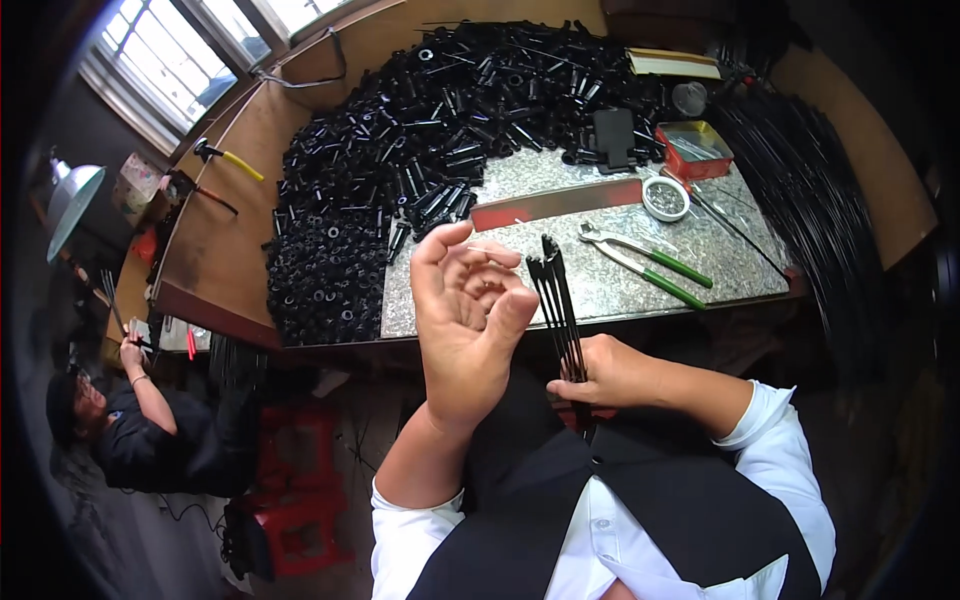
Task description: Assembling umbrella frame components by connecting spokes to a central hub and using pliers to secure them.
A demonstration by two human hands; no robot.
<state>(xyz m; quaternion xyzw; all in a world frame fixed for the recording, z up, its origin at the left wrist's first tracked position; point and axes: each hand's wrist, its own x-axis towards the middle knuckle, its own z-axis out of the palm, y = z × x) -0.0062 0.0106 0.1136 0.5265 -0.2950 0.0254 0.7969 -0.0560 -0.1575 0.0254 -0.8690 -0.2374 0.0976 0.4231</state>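
Observation:
My right hand is closed around the lower part of a bundle of thin black rods, which stands nearly upright above my lap. The rods' upper ends have small joined fittings and reach over the front edge of the metal-topped bench. Just left of the bundle, my left hand is raised with its palm showing and its fingers curled. A thin pale strand, possibly wire, lies at its fingertips. The thumb is apart from the strand and close to the rods without clearly touching them.
Black tubular parts are heaped at the back and left. Green-handled pincers, a white-rimmed round dish and a red tin are on the right. Long black rods hang beyond them. A co-worker sits far left.

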